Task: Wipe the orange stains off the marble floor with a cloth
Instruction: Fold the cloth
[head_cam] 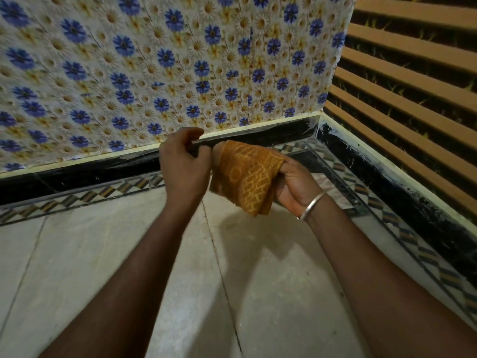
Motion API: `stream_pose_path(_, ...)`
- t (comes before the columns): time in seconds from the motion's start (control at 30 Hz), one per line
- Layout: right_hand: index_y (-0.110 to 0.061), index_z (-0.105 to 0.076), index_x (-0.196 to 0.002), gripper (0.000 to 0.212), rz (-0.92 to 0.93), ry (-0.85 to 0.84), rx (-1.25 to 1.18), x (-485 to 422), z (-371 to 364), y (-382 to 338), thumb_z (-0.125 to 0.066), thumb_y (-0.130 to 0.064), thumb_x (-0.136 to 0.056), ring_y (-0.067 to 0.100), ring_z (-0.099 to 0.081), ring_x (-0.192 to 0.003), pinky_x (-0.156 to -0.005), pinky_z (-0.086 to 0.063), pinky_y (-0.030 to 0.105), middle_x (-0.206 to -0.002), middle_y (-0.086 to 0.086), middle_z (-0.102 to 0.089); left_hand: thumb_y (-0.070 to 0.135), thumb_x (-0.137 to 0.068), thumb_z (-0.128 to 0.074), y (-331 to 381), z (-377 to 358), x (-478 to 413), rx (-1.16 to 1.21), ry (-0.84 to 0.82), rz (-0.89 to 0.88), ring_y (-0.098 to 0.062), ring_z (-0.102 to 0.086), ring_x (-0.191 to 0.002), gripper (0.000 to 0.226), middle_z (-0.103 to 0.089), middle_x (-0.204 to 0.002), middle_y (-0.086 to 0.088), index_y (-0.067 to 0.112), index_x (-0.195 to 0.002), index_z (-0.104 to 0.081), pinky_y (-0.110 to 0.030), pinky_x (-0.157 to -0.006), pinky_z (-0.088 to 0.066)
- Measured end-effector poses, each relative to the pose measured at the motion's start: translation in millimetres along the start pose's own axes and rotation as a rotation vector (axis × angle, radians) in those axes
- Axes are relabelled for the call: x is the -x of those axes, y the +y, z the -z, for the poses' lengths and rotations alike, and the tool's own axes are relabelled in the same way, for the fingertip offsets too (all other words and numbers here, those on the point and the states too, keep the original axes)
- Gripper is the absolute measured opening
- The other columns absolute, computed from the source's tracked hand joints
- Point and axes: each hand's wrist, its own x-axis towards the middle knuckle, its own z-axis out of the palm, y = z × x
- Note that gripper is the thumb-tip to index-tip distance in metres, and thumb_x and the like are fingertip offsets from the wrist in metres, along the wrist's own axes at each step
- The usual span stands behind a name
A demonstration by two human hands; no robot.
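Observation:
An orange patterned cloth (245, 177) hangs folded in the air between my two hands, above the pale marble floor (258, 267). My right hand (294, 187), with a metal bangle on its wrist, grips the cloth's right side, fingers curled into the fabric. My left hand (183, 164) pinches the cloth's upper left edge with curled fingers. No orange stain shows on the visible floor.
A wall with blue and yellow flower paper (167, 68) stands ahead over a black skirting (90, 177). A wall of orange-brown slats (413, 86) closes the right side. A patterned tile border (77, 200) runs along the floor's edges. Thin cracks cross the marble.

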Motion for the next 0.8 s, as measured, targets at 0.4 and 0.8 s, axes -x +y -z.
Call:
stream_pose_path(0.4, -0.009, -0.029, -0.154, 0.065, -0.105, -0.144, -0.228, 7.6, -23.3, -4.9, -0.039, -0.039, -0.097, 0.04, -0.046, -0.138, -0.116, -0.035, 0.05, -0.15, 0.026, -0.045, 0.013, -0.098, -0.068, 5.3, -26.0, 27.6, 0.188, -0.495, 0.167, -0.008, -0.074, -0.091, 0.049, -0.067, -0.123, 0.006, 0.023, -0.145, -0.057, -0.049, -0.077, -0.066)
stream_pose_path(0.8, -0.019, -0.06, -0.129, 0.061, -0.242, -0.191, -0.154, 9.5, -10.4, 23.3, -0.063, -0.053, -0.078, 0.035, -0.063, -0.121, -0.1, -0.051, 0.053, -0.135, 0.018, -0.063, 0.001, -0.094, -0.049, 12.4, 3.1, -13.9, 0.764, -0.543, 0.486, -0.017, -0.065, -0.078, 0.022, -0.066, -0.091, -0.004, 0.012, -0.09, -0.067, -0.031, -0.065, -0.057)
